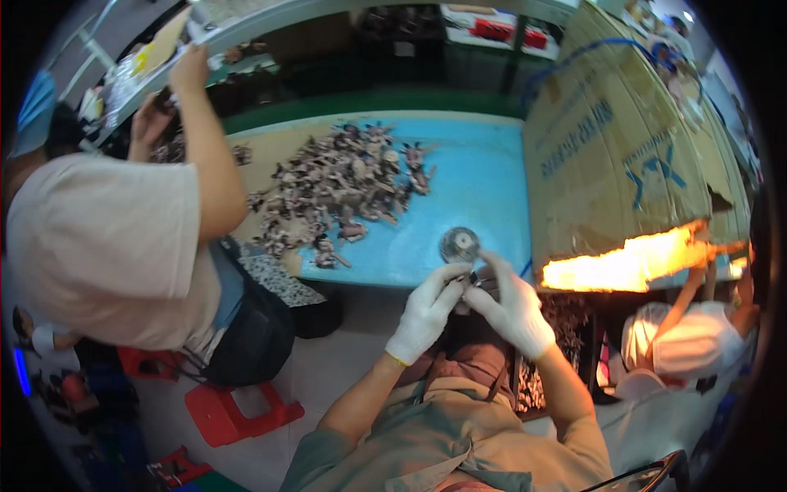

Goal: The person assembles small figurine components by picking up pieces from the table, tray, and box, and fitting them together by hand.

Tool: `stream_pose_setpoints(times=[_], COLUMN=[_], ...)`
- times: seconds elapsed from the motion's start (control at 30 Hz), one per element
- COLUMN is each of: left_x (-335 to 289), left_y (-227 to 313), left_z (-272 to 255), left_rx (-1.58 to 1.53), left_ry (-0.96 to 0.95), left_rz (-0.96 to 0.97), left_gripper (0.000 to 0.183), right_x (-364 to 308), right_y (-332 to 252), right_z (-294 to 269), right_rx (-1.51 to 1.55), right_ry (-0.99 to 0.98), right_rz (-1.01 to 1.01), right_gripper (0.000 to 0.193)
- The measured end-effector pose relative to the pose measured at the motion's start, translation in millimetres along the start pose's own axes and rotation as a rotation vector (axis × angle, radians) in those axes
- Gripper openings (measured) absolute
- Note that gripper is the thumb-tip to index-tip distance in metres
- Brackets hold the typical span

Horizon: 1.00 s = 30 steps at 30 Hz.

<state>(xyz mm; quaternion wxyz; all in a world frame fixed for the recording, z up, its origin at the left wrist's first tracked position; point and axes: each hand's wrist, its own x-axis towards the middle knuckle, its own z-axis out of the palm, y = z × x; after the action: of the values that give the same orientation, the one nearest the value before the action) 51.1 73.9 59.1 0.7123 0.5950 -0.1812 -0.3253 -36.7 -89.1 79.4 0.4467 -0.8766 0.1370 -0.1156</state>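
Both my hands wear white gloves and meet at the near edge of the blue tabletop (484, 180). My left hand (426, 316) is closed, its fingertips pinching around a small dark piece (475, 281) too small to name. From the other side, my right hand (515, 310) has thumb and fingers bent around the same spot. Just beyond the fingertips lies a round grey disc-shaped object (459, 244) with a pale centre. To its left, a large heap of small brown and pinkish pieces (336, 184) spreads over the table.
A big cardboard box (615, 156) stands on the table's right, bright glare along its lower edge. At the left, a person in a light shirt (115, 221) reaches toward a shelf (328, 16). A red stool (238, 414) is on the floor; a bin of small pieces (533, 389) sits beside my right forearm.
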Motion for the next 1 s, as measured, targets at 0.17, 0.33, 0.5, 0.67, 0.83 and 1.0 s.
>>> stream_pose_setpoints(times=[0.17,0.33,0.5,0.67,0.83,1.0], left_x=[13.4,63.1,88.9,88.8,88.4,90.5], left_y=[26.5,0.4,-26.0,-23.2,-18.8,-5.9], left_z=[1.0,-11.1,-18.1,-20.8,-31.5,-22.8], left_rx=[0.093,0.715,0.655,0.619,0.531,0.062], left_ry=[0.040,0.218,0.122,0.094,0.071,0.208], left_rz=[-0.071,0.138,0.110,0.068,-0.008,0.240], left_gripper=[0.040,0.049,0.047,0.041,0.040,0.038], right_x=[35.6,72.4,90.8,103.5,106.6,113.5], right_y=[-6.0,26.0,20.7,-14.3,-21.4,-16.4], right_z=[-19.3,-16.0,-2.6,-8.9,7.9,3.4], right_rx=[0.290,0.039,-0.297,-0.535,-0.726,-0.794], right_ry=[-0.310,-0.007,-0.021,-0.243,-0.276,-0.341], right_rz=[0.419,0.277,0.085,0.044,-0.075,-0.064], right_gripper=[0.052,0.052,0.052,0.044,0.036,0.031])
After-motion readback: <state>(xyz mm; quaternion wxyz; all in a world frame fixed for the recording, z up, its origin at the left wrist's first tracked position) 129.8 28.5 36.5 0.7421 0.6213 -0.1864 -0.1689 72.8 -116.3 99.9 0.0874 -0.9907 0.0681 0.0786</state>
